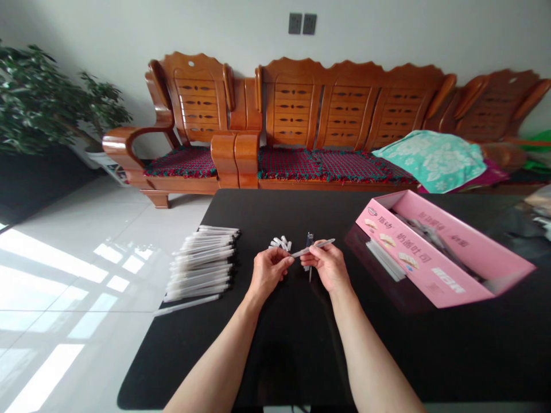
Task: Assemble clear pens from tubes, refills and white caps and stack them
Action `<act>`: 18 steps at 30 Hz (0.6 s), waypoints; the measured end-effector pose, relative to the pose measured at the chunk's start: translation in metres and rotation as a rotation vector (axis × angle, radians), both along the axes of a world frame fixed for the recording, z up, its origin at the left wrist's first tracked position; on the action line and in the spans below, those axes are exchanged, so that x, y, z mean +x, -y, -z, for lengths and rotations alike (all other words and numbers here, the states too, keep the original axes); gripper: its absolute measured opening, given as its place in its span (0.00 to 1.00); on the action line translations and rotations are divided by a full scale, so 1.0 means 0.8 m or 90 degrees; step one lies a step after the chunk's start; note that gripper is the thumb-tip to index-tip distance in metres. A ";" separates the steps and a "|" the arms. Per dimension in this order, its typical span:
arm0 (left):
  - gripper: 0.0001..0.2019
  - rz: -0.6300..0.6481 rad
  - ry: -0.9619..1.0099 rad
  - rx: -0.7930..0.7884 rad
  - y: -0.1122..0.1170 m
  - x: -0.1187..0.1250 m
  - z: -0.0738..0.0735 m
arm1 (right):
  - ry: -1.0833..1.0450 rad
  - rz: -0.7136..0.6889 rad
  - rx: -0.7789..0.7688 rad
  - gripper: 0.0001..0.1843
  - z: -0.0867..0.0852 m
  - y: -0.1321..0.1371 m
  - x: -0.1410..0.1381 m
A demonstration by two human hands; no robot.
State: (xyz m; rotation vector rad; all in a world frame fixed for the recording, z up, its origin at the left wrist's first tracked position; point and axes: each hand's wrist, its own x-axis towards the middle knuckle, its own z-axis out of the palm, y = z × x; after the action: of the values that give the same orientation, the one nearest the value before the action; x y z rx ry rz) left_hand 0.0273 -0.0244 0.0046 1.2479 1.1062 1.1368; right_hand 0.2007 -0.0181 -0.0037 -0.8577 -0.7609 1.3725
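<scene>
Both my hands meet over the middle of a black table. My right hand is closed on a clear pen barrel that slants up to the right. My left hand pinches the barrel's lower left end. Just beyond my left hand lies a small heap of white pen caps. A few dark refills lie behind the barrel. To the left, a row of several assembled clear pens lies side by side near the table's left edge.
An open pink cardboard box with pen parts inside sits at the right of the table. Behind the table stand a wooden armchair and wooden sofa with red cushions and a teal cloth. A plant stands at far left.
</scene>
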 end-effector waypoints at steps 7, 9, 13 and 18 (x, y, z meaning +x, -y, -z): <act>0.24 0.019 0.000 -0.019 0.001 -0.002 0.003 | -0.002 -0.001 0.003 0.15 0.001 0.000 0.000; 0.23 0.036 -0.009 -0.022 0.000 -0.002 0.005 | -0.001 -0.001 0.004 0.15 0.001 -0.001 0.001; 0.18 0.015 0.035 -0.008 0.000 -0.001 0.003 | -0.003 -0.004 0.002 0.15 0.001 -0.001 0.001; 0.22 0.008 0.034 -0.011 0.000 -0.002 0.003 | 0.002 0.001 0.003 0.15 0.000 -0.001 0.000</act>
State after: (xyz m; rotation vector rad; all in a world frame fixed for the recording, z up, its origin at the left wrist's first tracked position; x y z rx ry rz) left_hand 0.0259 -0.0240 0.0025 1.2021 1.0644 1.1423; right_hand 0.2010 -0.0177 -0.0038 -0.8564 -0.7653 1.3687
